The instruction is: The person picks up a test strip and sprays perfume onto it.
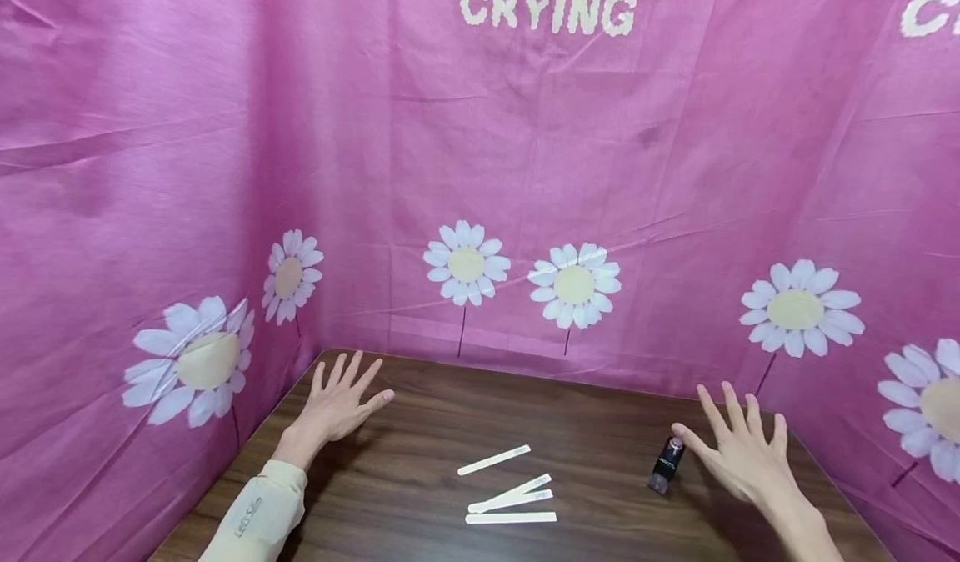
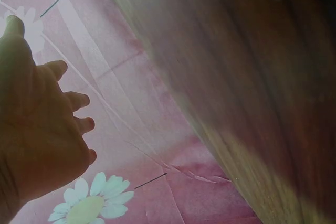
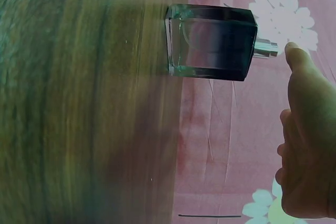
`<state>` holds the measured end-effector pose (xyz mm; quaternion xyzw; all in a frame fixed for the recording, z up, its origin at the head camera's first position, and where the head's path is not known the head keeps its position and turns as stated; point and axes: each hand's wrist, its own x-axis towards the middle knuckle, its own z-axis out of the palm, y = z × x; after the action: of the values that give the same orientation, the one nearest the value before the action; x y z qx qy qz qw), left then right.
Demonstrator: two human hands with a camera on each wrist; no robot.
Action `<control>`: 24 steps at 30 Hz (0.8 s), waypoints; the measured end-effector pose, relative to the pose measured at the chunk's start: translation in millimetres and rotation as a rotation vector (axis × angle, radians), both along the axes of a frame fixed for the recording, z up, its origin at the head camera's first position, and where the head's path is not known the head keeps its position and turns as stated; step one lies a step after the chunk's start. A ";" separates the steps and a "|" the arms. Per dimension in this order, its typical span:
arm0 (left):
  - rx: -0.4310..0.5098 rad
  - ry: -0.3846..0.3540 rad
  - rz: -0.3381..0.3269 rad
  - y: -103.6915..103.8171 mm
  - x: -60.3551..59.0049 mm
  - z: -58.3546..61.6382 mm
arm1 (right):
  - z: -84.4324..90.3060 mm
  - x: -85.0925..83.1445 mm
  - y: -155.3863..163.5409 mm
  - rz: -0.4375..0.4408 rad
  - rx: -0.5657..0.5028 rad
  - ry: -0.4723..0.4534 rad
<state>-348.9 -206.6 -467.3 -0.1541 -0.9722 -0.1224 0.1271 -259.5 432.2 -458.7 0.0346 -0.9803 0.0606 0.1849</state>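
Much of the wooden table smears into blur in both wrist views, and its near edge is cut off at the bottom of the head view. A small dark perfume bottle stands upright in the lower right of the head view, silver sprayer on top, long axis vertical. The right hand hovers just beside it, fingers spread and released, holding nothing; only the right wrist view shows the bottle's square glass body and the thumb near the sprayer. The left hand lies spread and empty at lower left. Four white paper strips lie between the hands, visible only from the head camera.
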 end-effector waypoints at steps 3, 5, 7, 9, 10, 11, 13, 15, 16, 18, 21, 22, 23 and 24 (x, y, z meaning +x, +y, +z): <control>0.004 -0.011 -0.008 -0.3 0.3 -0.9 | 1.0 1.1 -0.6 0.010 -0.017 -0.005; 0.008 -0.022 -0.015 -0.6 1.2 -0.5 | 4.3 0.7 -2.8 0.036 -0.052 -0.015; 0.018 -0.021 -0.027 0.9 0.7 0.4 | 10.2 0.0 -6.3 0.064 -0.107 -0.033; 0.030 -0.014 -0.048 4.7 0.3 1.6 | 17.7 -0.1 -10.6 0.085 -0.175 -0.060; 0.033 -0.007 -0.059 7.7 0.5 2.8 | 21.0 0.1 -13.2 0.095 -0.211 -0.076; 0.032 0.006 -0.074 11.1 0.4 3.8 | 23.8 0.8 -15.6 0.101 -0.244 -0.091; 0.011 0.030 -0.108 19.7 1.1 4.0 | 27.2 2.4 -20.7 0.108 -0.306 -0.105; -0.012 0.028 -0.141 31.3 4.4 5.0 | 27.0 3.8 -25.3 0.122 -0.357 -0.120; -0.024 0.030 -0.159 38.2 5.8 4.5 | 25.7 4.3 -27.4 0.129 -0.374 -0.126; -0.042 0.017 -0.202 54.5 8.2 4.1 | 22.1 4.8 -30.6 0.145 -0.400 -0.137; -0.084 -0.026 -0.281 83.1 11.9 5.3 | 16.1 4.6 -31.9 0.179 -0.409 -0.152; -0.101 -0.042 -0.308 92.4 13.4 6.1 | 14.1 4.5 -31.8 0.190 -0.406 -0.147; -0.130 -0.058 -0.332 101.6 15.2 7.3 | 12.2 4.2 -31.4 0.205 -0.409 -0.142; -0.158 -0.069 -0.352 110.0 17.2 8.2 | 10.4 4.1 -31.0 0.217 -0.412 -0.134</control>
<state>-331.7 -96.6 -459.1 -0.3267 -0.9406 -0.0711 0.0580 -255.4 401.2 -448.3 0.0971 -0.9479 0.2809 0.1148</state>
